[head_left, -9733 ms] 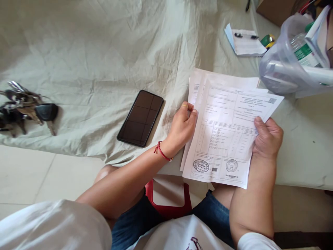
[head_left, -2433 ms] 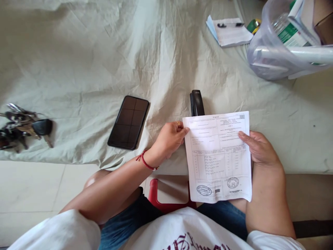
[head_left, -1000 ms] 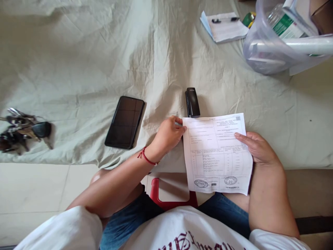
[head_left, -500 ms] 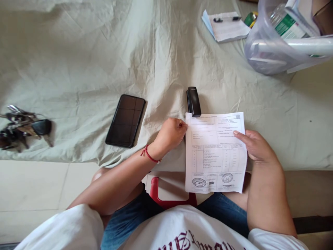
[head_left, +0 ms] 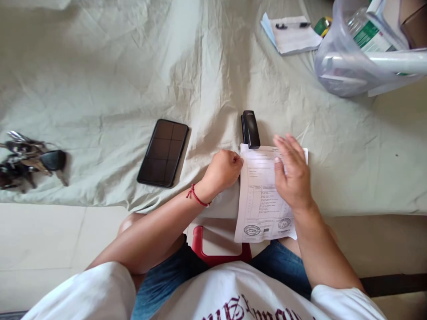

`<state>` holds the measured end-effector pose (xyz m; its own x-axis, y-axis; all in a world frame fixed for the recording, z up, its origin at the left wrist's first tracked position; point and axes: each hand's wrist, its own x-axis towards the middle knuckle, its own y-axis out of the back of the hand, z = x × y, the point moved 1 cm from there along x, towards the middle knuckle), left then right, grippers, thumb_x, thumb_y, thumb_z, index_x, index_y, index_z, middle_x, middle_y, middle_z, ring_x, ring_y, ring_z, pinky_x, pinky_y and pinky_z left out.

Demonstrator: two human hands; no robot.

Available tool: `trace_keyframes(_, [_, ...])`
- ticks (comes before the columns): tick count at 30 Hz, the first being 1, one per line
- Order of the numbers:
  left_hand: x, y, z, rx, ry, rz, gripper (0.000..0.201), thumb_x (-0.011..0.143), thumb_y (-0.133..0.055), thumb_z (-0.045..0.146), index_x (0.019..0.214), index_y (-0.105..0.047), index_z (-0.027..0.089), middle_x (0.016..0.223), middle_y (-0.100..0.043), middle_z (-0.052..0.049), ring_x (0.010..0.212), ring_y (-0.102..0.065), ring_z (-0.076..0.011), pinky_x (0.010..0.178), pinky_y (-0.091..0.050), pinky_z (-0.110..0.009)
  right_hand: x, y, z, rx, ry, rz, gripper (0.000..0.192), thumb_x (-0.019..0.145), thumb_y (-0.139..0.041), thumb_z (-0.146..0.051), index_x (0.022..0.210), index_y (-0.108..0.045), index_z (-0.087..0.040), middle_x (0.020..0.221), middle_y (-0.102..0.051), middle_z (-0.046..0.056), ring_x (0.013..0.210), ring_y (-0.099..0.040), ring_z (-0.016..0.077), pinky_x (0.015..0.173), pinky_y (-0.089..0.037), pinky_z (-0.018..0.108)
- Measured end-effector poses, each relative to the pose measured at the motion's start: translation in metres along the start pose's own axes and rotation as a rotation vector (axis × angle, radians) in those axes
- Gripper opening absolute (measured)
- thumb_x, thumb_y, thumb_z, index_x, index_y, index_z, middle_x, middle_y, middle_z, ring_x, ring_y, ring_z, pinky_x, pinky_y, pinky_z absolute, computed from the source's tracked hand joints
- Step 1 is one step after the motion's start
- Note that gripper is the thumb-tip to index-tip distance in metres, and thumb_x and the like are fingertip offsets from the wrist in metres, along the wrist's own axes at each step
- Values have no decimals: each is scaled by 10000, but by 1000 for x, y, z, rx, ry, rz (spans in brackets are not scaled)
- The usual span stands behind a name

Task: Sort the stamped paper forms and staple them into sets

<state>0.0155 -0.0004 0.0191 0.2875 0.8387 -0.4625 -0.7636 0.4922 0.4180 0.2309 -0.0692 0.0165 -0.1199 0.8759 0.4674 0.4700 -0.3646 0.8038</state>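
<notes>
A printed sheet of paper point(head_left: 256, 202) with tables and round stamps lies over the front edge of the cloth-covered table, its lower end hanging past it. My left hand point(head_left: 224, 170) is closed at the sheet's left edge near the top, fingers pinched on it. My right hand point(head_left: 293, 175) is over the sheet's right side, fingers stretched out, slightly blurred and covering part of the print. A black stapler point(head_left: 251, 130) sits at the sheet's top left corner, its near end overlapping the paper.
Left of my hands lies a dark phone point(head_left: 163, 153), and farther left a bunch of keys point(head_left: 36, 158). At the back right are a notepad point(head_left: 293, 40) with a pen point(head_left: 292, 26), a green tape measure point(head_left: 322, 26) and a clear plastic bin point(head_left: 340, 82). Below is a red stool point(head_left: 198, 242).
My right hand has let go of the sheet's right edge and moved left and up over it, fingers spread. The left hand keeps its place at the left edge.
</notes>
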Motion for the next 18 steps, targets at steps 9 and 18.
trace_keyframes(9, [4, -2, 0, 24, -65, -9, 498, 1001, -614, 90, 576, -393, 226, 564, -376, 45, 627, -308, -147, 649, -282, -359, 4, -37, -12, -22, 30, -215, 927, 1050, -334, 44, 1870, -307, -387, 1831, -537, 20, 1780, -394, 251, 1473, -275, 691])
trace_keyframes(18, [2, -1, -1, 33, -82, -18, 436, 964, -607, 63, 587, -457, 223, 568, -433, 40, 617, -350, -143, 647, -290, -352, 0, -40, -23, -57, -11, -235, 948, 1062, -343, 42, 1888, -212, -405, 1853, -483, 30, 1765, -421, 252, 1482, -234, 722])
